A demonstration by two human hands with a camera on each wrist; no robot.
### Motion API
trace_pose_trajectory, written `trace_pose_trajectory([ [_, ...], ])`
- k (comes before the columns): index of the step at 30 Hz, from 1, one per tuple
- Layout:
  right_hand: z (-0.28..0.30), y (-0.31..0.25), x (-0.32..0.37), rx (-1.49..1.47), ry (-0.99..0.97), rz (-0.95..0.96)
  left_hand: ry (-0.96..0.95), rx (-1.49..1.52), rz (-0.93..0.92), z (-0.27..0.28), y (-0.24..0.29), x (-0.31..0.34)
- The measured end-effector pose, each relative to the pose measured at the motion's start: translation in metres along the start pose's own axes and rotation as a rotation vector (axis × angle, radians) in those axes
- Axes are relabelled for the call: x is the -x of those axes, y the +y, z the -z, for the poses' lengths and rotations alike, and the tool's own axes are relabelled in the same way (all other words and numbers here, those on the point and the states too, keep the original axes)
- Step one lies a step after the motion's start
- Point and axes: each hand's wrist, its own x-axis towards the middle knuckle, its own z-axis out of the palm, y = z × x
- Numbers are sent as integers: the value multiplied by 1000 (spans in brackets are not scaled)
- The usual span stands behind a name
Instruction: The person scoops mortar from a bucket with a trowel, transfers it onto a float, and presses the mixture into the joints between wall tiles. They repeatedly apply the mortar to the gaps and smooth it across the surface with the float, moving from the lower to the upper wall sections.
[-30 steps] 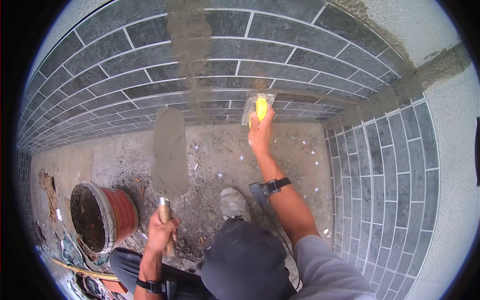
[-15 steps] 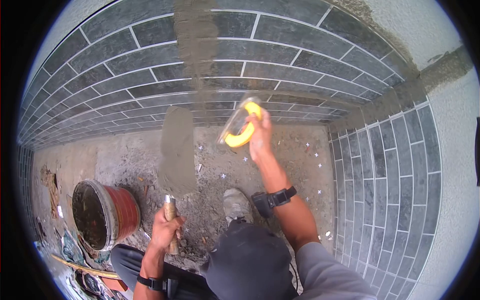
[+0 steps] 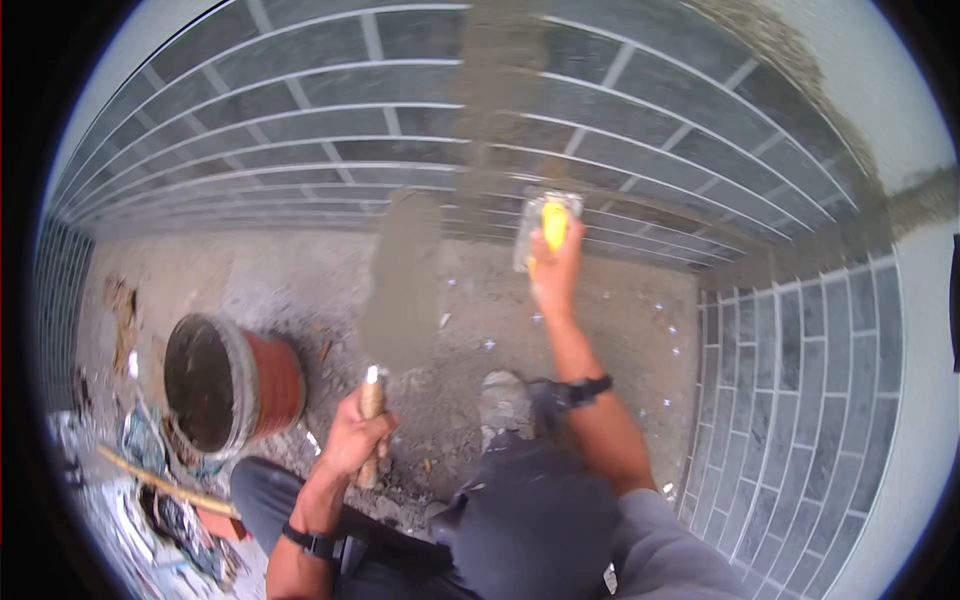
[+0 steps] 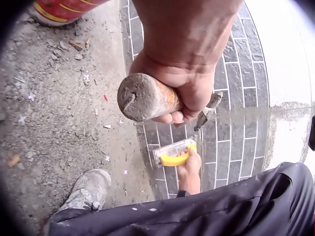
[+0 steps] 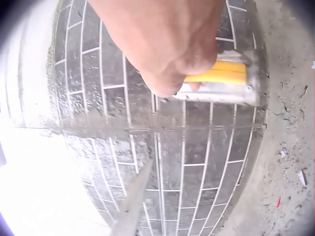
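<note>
My left hand (image 3: 357, 432) grips the wooden handle (image 3: 371, 395) of a large trowel. Grey mortar coats its long blade (image 3: 402, 280), which points toward the wall; the handle's round butt (image 4: 135, 98) faces the left wrist camera. By the low part of the tiled wall, my right hand (image 3: 557, 278) holds a float by its yellow handle (image 5: 224, 73), fingers curled round it. The float's pale plate (image 5: 221, 93) lies along the dark tiles (image 5: 197, 147) in the right wrist view. A vertical mortar band (image 3: 492, 100) crosses the wall left of the float.
A red bucket (image 3: 272, 380) holding dark mortar stands on the dusty floor at left. Small white cross spacers (image 4: 32, 97) and rubble are scattered about. A side wall (image 3: 790, 390) of similar tiles rises at right. A wooden stick (image 3: 165, 478) and crumpled plastic lie lower left.
The float came off the wall and tilted half a second ago; now it is back against the tiles. The head view has swung, shifting everything rightward. The trowel stays in the left hand.
</note>
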Motion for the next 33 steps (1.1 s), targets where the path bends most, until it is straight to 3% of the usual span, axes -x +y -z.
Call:
trace_pose_trajectory([
  [1,12,1,3,-102,-120,-2,13,17,2,0,-1,0],
  [3,39,-40,10,-366,-437,-449,-12,-12,17,2,3,0],
  [10,59,-79,-7,-412,-678,-583,14,-213,-71,3,-4,-7],
  [12,56,-79,-16,-445,-721,-640,81,-492,-100,4,-3,-7],
  [13,55,-78,-20,-478,-768,-699,81,-492,-99,3,0,-5],
  [15,51,-69,-22,-525,-782,-728,150,-749,-130,0,8,1],
  [18,45,-68,-15,-525,-833,-756,200,-796,-196,0,3,-1],
  [23,21,-85,19,-456,-1007,-753,229,-826,-149,7,10,-11],
  [25,11,-94,37,-422,-1128,-690,294,-780,-161,12,10,-18],
  [31,-10,-100,64,-420,-1236,-635,439,-597,-147,21,2,-35],
  [33,-10,-99,71,-367,-1423,-624,421,-427,-173,17,7,-32],
])
